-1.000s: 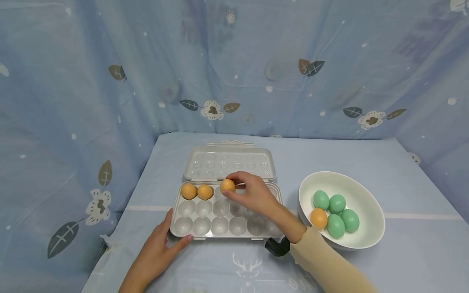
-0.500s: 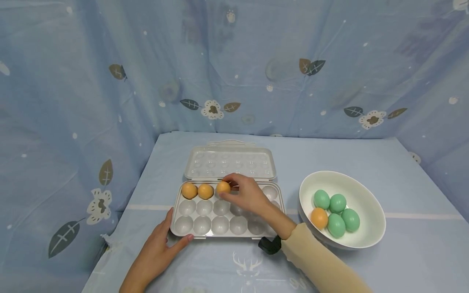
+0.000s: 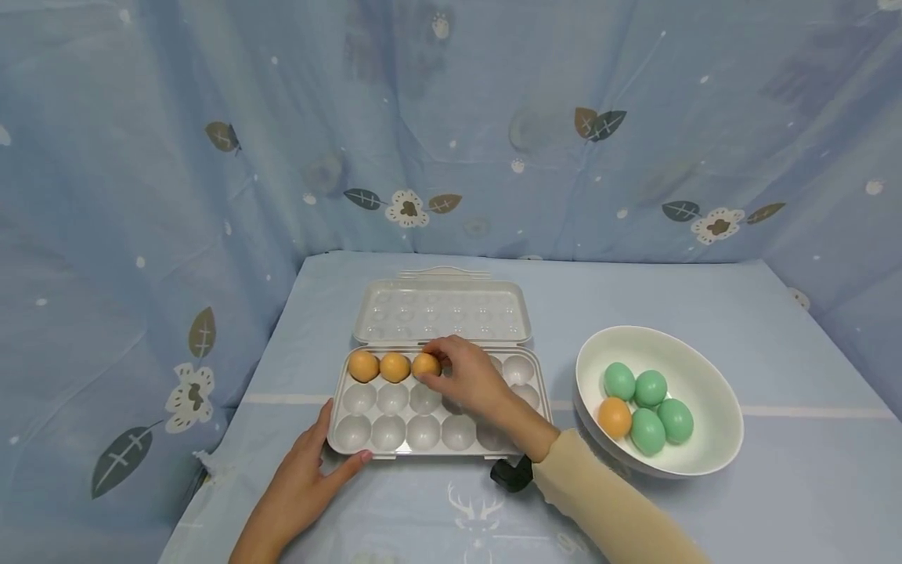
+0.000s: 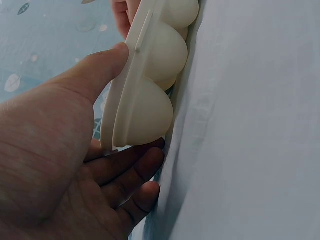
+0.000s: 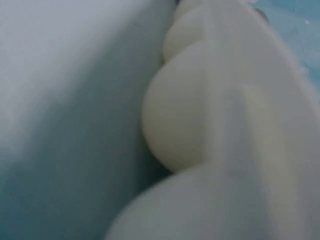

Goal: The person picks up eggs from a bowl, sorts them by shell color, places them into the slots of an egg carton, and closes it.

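Observation:
A light grey plastic egg carton (image 3: pixel 451 452) lies with its lid (image 3: pixel 442 309) folded back, three rows of round cups facing up. My right hand (image 3: pixel 479 384) pinches an orange egg (image 3: pixel 424 365) at the third cup of the back row. Left of it, an orange egg (image 3: pixel 362 366) and another orange egg (image 3: pixel 395 367) sit in the first two cups. My left hand (image 3: pixel 299 484) holds the carton's front left corner. In the left wrist view, its thumb (image 4: pixel 107 62) presses the rim while the other fingers lie beside the end cup. The right wrist view shows only the carton's underside cups (image 5: pixel 175 110).
To the right stands a white bowl (image 3: pixel 712 431) holding several green eggs (image 3: pixel 647 432) and one orange egg (image 3: pixel 615 418). A black wrist device (image 3: pixel 512 475) sits under my right wrist, near the carton's front edge. A blue patterned curtain (image 3: pixel 493 78) hangs behind the table.
My right hand has moved slightly left and lowered the orange egg into line with the other two in the back row. My left hand stays at the carton's corner.

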Tool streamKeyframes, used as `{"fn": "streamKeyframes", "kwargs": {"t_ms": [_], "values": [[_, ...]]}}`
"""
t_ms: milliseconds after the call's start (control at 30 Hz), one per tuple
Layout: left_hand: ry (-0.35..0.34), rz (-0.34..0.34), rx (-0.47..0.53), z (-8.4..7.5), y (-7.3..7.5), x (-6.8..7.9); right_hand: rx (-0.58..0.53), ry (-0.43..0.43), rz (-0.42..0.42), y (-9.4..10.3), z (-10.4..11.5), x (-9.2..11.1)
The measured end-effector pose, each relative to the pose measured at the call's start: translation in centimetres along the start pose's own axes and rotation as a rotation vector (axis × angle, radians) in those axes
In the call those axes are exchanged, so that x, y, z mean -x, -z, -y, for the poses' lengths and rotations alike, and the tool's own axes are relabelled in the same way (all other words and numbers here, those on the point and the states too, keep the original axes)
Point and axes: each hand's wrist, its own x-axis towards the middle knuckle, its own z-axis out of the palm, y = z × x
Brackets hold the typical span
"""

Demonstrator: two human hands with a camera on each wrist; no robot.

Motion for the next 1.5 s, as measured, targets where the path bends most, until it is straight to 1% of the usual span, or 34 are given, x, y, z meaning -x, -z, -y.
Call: {"fn": "streamKeyframes", "kwargs": {"t_ms": [133, 267, 367, 500, 700, 800, 933, 1133, 1333, 1500], "values": [[0.002, 0.007, 0.016, -0.1, -0.1, 0.0, 0.042, -0.015, -0.005, -0.2, 0.0, 0.1], [0.008, 0.007, 0.014, -0.3, -0.1, -0.1, 0.071, 0.005, -0.02, -0.2, 0.0, 0.1], [0.0, 0.004, 0.018, -0.4, -0.1, -0.1, 0.09, 0.02, -0.024, -0.2, 0.0, 0.1], [-0.004, 0.002, 0.021, -0.4, -0.1, -0.1, 0.095, 0.018, -0.011, 0.0, 0.1, 0.1], [0.023, 0.008, 0.012, -0.3, -0.2, -0.2, 0.073, 0.012, -0.001, 0.8, 0.0, 0.3], [0.029, 0.003, 0.005, -0.2, -0.2, -0.1, 0.066, 0.034, -0.008, 1.4, -0.3, 0.5], [0.019, -0.004, 0.008, -0.2, -0.2, 0.0, 0.056, 0.056, -0.023, 2.6, -0.7, 0.9], [0.011, -0.011, 0.003, -0.1, -0.1, 0.1, 0.051, 0.024, -0.07, 4.8, -1.1, 1.6], [0.002, -0.008, 0.012, -0.2, 0.0, 0.1, 0.054, 0.038, -0.055, 6.4, -0.8, 2.5], [-0.006, -0.011, 0.0, -0.3, 0.1, 0.2, 0.079, 0.062, -0.088, 7.6, -0.5, 3.5]]}}
